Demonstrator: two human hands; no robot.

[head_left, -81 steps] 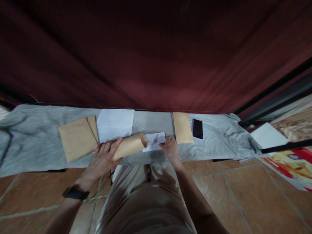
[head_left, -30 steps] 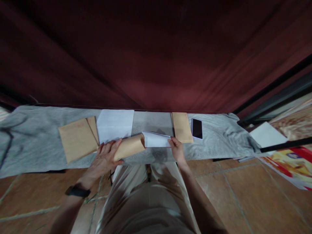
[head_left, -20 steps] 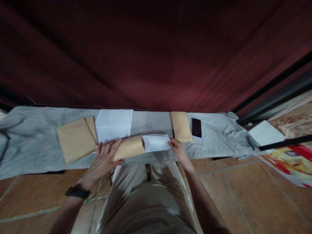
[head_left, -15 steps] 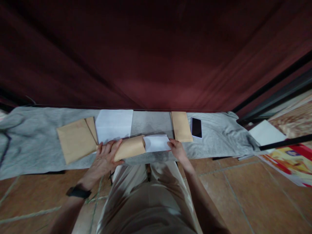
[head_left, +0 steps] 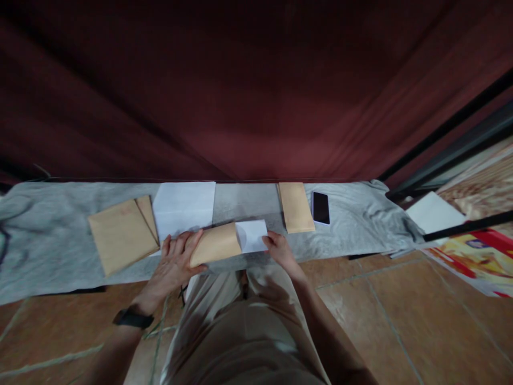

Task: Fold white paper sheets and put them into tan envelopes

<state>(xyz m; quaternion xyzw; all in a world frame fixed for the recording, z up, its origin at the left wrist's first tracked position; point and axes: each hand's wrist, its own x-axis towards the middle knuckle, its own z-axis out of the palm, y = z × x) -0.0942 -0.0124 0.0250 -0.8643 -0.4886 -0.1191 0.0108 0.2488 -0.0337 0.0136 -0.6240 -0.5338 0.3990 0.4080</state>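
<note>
A brown paper envelope [head_left: 218, 245] lies sideways in front of me, its mouth facing right. My left hand [head_left: 178, 260] is closed on its left end, thumb at the near edge and fingers over the far edge. A folded white paper [head_left: 252, 236] sits partly inside the envelope. Its right end is pinched by my right hand [head_left: 279, 248]. Just behind my left hand is a stack of white sheets [head_left: 185, 206]. Further left, brown envelopes [head_left: 122, 232] overlap one another.
A grey cloth [head_left: 352, 224] covers the narrow surface. More brown envelopes [head_left: 296, 207] and a phone [head_left: 321, 208] lie on the right. Behind rises a dark red curtain [head_left: 248, 107]. At far right are a white sheet [head_left: 436, 215] and a colourful printed package [head_left: 481, 259].
My right hand has moved left, pushing the white paper deeper into the envelope, so less of it shows. My left hand keeps its hold on the envelope.
</note>
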